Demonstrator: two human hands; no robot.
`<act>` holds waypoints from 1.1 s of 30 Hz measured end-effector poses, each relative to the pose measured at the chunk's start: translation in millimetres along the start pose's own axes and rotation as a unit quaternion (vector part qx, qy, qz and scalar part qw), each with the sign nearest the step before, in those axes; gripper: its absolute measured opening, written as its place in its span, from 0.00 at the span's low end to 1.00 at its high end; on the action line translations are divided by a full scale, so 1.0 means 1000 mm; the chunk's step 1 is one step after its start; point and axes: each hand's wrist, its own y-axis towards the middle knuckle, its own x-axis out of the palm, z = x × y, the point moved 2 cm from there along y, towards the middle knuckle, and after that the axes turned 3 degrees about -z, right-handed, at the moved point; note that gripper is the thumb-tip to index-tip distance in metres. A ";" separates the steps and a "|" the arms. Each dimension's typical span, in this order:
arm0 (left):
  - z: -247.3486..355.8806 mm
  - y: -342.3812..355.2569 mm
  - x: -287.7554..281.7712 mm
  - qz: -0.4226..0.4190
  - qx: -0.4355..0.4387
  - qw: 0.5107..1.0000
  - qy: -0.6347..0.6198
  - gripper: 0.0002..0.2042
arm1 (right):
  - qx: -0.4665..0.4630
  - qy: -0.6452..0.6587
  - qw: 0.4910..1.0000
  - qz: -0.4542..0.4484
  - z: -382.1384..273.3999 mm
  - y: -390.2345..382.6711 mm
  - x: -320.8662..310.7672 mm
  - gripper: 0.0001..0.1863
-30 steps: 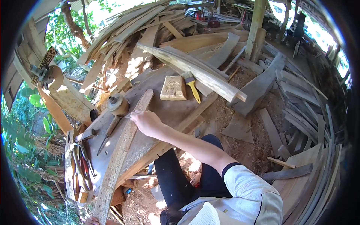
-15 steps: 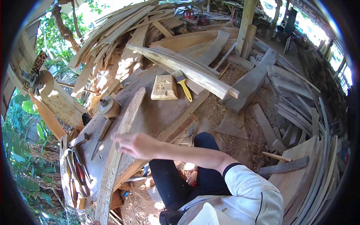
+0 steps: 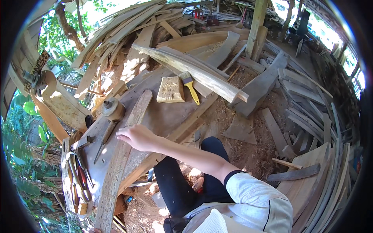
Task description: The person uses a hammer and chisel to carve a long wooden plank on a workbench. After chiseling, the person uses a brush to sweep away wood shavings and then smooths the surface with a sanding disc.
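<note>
A long wooden plank (image 3: 116,186) with a rough, marked face runs slantwise over the workbench (image 3: 157,130), its near end reaching the lower edge of the view. My right hand (image 3: 136,138) is over its upper half, fingers drawn together; whether something small is in them is hidden. Only a sliver of my left hand (image 3: 94,230) shows at the bottom edge, gripping the plank's near end. Left of the plank lie a mallet (image 3: 113,110) with a round wooden head, a pointed tool (image 3: 103,143) and several carving tools (image 3: 79,176).
A carved wood block (image 3: 170,90) and a yellow-handled paintbrush (image 3: 190,88) lie on the bench's far part. A long pale beam (image 3: 190,72) crosses behind them. Boards (image 3: 128,29) are heaped at the back, more stacked at right (image 3: 307,182). A wooden post (image 3: 256,29) stands beyond.
My right hand, blurred before, now shows sharply, a little higher over the plank. The plank's near end has shifted slightly left.
</note>
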 end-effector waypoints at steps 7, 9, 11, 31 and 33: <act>0.023 0.001 -0.012 -0.047 0.008 0.999 0.019 0.21 | -0.138 0.033 0.989 0.030 -0.025 -0.003 0.024 0.13; 0.035 0.003 -0.010 -0.087 0.017 0.996 0.019 0.21 | -0.030 -0.043 0.998 0.040 0.000 0.010 0.000 0.13; 0.032 -0.012 -0.031 0.080 0.073 0.991 -0.072 0.22 | -0.081 -0.041 0.996 0.004 -0.019 0.014 0.014 0.13; 0.026 -0.014 -0.012 0.008 0.033 0.999 -0.009 0.29 | -0.076 -0.084 0.988 0.103 -0.003 -0.053 0.005 0.14; 0.023 -0.014 -0.008 0.017 0.034 0.999 -0.007 0.29 | -0.100 -0.057 0.989 0.091 0.007 -0.056 0.003 0.14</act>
